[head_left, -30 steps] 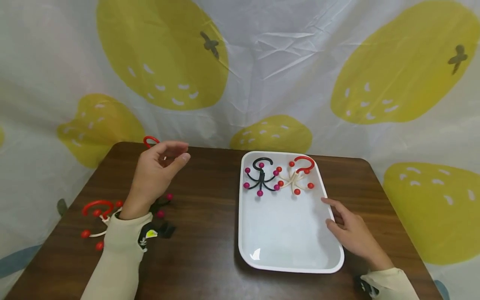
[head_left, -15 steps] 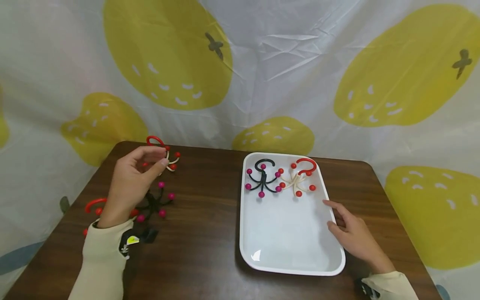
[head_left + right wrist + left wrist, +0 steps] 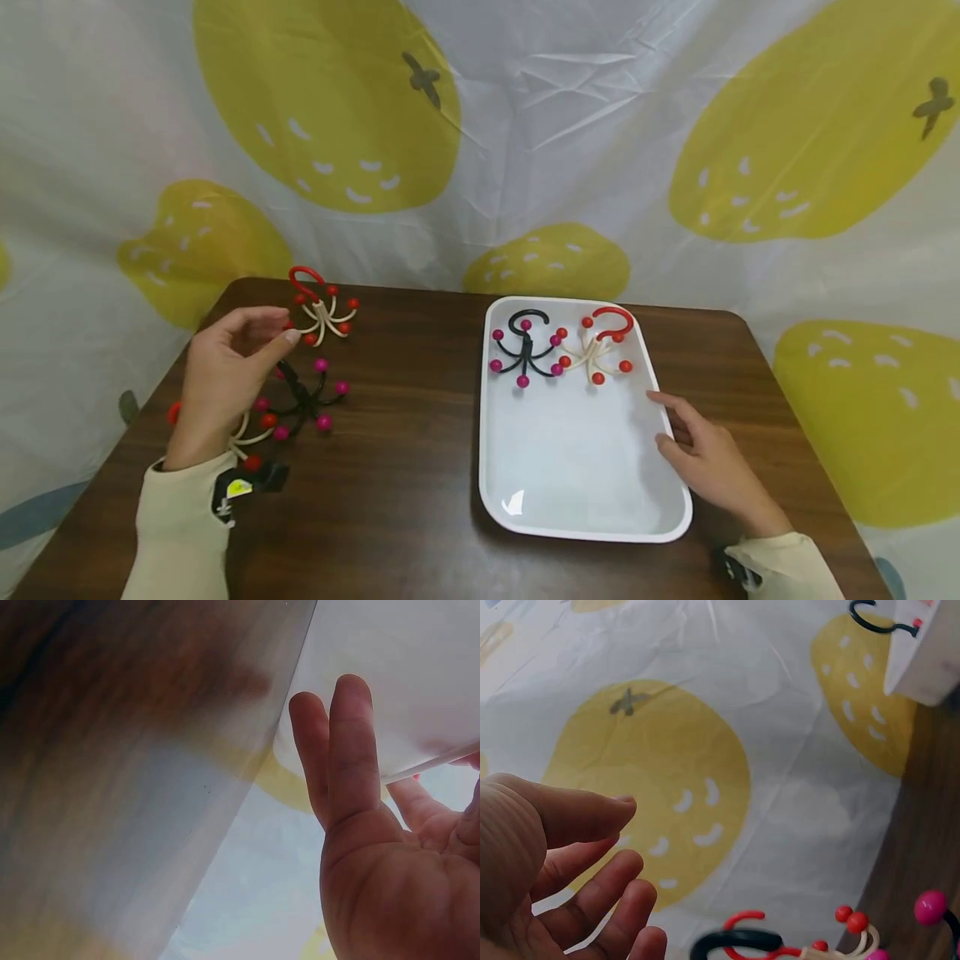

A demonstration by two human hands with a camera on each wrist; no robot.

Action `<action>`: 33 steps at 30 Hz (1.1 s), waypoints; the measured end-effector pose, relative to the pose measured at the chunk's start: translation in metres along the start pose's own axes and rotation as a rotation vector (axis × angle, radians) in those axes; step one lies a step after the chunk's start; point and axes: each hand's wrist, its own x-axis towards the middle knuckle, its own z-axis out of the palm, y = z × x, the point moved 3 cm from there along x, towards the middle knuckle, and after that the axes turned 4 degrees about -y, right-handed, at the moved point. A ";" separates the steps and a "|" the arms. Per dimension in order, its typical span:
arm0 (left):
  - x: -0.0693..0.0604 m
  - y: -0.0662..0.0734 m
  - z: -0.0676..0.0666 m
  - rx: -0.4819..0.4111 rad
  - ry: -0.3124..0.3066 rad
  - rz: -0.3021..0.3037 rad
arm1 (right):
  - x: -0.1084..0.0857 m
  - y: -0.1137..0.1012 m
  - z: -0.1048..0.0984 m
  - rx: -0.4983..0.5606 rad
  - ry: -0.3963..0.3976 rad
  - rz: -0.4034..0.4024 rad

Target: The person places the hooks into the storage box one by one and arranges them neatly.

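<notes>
My left hand (image 3: 221,379) is over the left of the table, its thumb and fingers apart with nothing between them. Just past its fingertips lies a cream multi-arm hook (image 3: 321,317) with red balls and a red crook. A black multi-arm hook (image 3: 307,402) with magenta balls lies to the right of the wrist. Another cream one (image 3: 243,433) is partly hidden under the hand. At the white tray's (image 3: 585,467) right side, my right hand (image 3: 708,458) touches the rim with its fingers fairly straight. Inside the tray lie a black hook (image 3: 527,354) and a cream hook (image 3: 594,354).
A dark wooden table (image 3: 397,483) carries everything. Behind it hangs a pale curtain (image 3: 525,167) with large yellow fruit prints, close to the table's back edge. Brown tabletop lies between the hooks on the left and the tray.
My left hand has moved left and slightly down, uncovering the far cream hook and the black hook. The right hand stays by the tray's rim, and the tray's hooks lie as before.
</notes>
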 end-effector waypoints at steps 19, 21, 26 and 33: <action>-0.008 -0.024 0.000 0.154 0.028 -0.054 | 0.001 0.001 0.002 -0.040 0.027 -0.021; -0.008 -0.026 -0.001 0.179 0.042 -0.077 | 0.001 0.001 0.002 -0.041 0.024 -0.014; -0.008 -0.030 0.000 0.232 0.026 -0.100 | 0.001 0.001 0.001 -0.037 0.012 0.002; -0.010 -0.035 0.005 0.254 -0.051 -0.106 | 0.000 0.000 0.002 -0.039 0.011 0.005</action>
